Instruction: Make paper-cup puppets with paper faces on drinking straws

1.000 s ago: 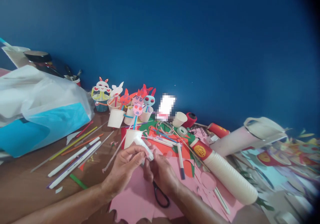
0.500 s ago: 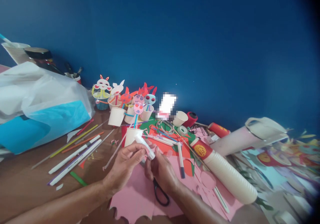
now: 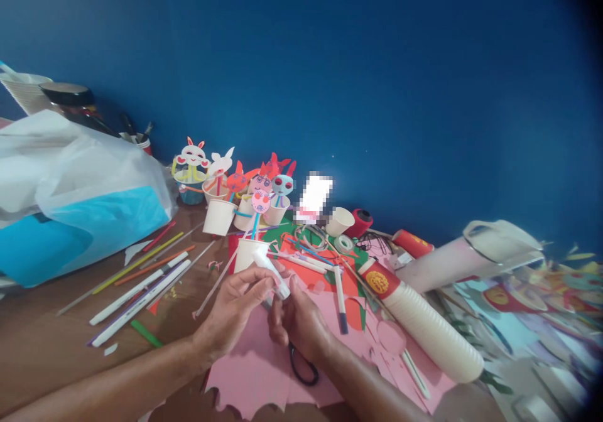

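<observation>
My left hand [image 3: 240, 302] has its thumb and fingers pinched together at the left side of a white tube [image 3: 270, 270]; a small pink piece seems to show at its fingertips. My right hand [image 3: 304, 318] is closed around the lower right end of the tube. The tube slants up to the left, its top in front of a white paper cup [image 3: 244, 257]. Below both hands lies pink paper [image 3: 254, 372], partly cut with a scalloped edge. A black scissors handle [image 3: 304, 368] sticks out beneath my right hand.
Cups with paper animal faces [image 3: 260, 201] stand behind my hands. Markers [image 3: 141, 302] and straws lie on the left, near a plastic bag [image 3: 85, 189]. A stack of paper cups [image 3: 433, 328] lies on the right, beside a white pitcher [image 3: 452, 262]. A blue wall rises behind.
The view has shifted very slightly. Both hands keep nearly the same pose on the tube, with the right hand's fingers moved a little to the left.
</observation>
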Demonstrator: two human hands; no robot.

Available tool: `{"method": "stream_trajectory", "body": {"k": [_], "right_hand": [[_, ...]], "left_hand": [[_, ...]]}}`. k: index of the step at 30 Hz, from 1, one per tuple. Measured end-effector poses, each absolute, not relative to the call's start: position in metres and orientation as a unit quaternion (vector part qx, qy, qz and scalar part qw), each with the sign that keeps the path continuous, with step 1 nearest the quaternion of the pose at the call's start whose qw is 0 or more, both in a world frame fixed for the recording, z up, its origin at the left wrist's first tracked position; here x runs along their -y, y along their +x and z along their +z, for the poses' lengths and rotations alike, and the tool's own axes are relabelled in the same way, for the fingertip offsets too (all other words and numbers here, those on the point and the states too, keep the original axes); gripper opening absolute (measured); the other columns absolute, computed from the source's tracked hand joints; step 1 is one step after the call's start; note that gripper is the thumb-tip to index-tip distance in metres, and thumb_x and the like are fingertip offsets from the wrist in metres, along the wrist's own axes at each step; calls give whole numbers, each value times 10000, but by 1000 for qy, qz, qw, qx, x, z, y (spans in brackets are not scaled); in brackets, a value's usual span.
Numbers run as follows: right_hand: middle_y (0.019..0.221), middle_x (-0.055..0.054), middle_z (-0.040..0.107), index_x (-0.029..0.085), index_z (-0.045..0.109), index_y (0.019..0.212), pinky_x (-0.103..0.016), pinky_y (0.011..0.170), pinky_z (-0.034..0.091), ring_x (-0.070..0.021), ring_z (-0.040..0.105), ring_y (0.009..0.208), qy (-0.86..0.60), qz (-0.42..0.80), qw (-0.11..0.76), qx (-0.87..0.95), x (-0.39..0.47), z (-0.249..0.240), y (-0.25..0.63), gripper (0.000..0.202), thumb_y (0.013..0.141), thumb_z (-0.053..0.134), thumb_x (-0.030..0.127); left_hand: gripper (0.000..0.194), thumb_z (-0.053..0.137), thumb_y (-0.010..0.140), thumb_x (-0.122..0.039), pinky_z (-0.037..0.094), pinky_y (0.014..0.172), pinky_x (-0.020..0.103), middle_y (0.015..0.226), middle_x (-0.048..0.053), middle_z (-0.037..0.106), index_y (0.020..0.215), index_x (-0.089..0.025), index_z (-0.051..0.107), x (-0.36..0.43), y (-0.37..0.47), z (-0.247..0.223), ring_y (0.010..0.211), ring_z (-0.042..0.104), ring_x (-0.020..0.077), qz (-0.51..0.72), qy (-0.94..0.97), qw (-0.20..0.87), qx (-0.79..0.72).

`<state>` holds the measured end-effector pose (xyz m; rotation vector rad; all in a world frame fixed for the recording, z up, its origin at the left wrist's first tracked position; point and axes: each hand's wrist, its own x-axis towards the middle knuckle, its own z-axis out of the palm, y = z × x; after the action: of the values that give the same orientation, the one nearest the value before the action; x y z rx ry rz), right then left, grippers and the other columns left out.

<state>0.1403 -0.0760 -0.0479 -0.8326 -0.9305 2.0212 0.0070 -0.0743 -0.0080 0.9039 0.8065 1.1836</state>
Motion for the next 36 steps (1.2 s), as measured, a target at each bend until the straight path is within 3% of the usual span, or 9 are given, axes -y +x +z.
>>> {"method": "stream_trajectory", "body": {"k": [3,7,9,13,19,24,28,31,36], "right_hand": [[457,-10,526,122,554,686,-217,446,312,-92,432,385,-328,765,388,395,75,-41,142,647,774,254,687],[578,16,557,148,541,819,-194,478,322,-81,458,473,-368,694,430,445,75,-31,143,349,718,610,475],[504,23,519,138,542,715,-193,449,290,-72,423,428,-375,693,432,438,76,-33,142,343,782,531,474],[411,0,473,123,541,600,-219,443,295,-87,406,380,-350,729,422,409,76,-38,140,598,873,215,542],[682,21,552,189,517,913,-204,545,361,-91,470,570,-370,676,497,399,77,-29,137,298,716,647,372],[639,38,486,184,533,857,-198,516,348,-82,413,531,-418,630,543,365,73,-29,138,178,762,597,321],[608,49,436,209,506,793,-219,564,381,-91,422,547,-398,563,631,356,59,-18,156,115,792,556,312],[707,25,490,223,502,844,-230,575,404,-91,459,572,-381,497,685,373,52,0,175,125,818,508,345],[758,-11,567,204,492,826,-246,510,422,-94,492,515,-377,475,655,451,60,18,187,169,843,469,371]], "left_hand": [[183,595,728,-306,468,559,279,831,63,660,824,-164,659,73,6,-8,577,560,135,512,390,677,-357],[215,603,720,-325,456,548,263,807,72,667,839,-155,657,71,5,-9,619,574,159,508,382,681,-363],[199,607,717,-322,456,566,268,780,61,668,822,-162,661,71,6,-9,629,581,166,508,383,680,-365],[159,562,759,-296,445,523,283,745,35,648,822,-176,645,72,7,-11,517,554,137,500,384,703,-330],[120,538,786,-236,429,610,247,659,-1,581,754,-166,630,73,9,-12,610,520,113,512,407,684,-322],[116,569,756,-249,421,729,264,747,27,627,745,-172,655,76,8,-5,746,562,157,467,485,633,-382],[133,586,736,-271,332,911,293,1052,80,620,729,-174,676,77,9,-6,1055,492,217,464,475,627,-409],[187,587,731,-324,405,800,311,1000,107,643,738,-152,662,75,11,-13,944,553,221,451,413,663,-432],[260,600,714,-366,407,575,269,762,89,659,785,-121,650,70,12,-20,734,600,202,430,319,701,-470]]}}
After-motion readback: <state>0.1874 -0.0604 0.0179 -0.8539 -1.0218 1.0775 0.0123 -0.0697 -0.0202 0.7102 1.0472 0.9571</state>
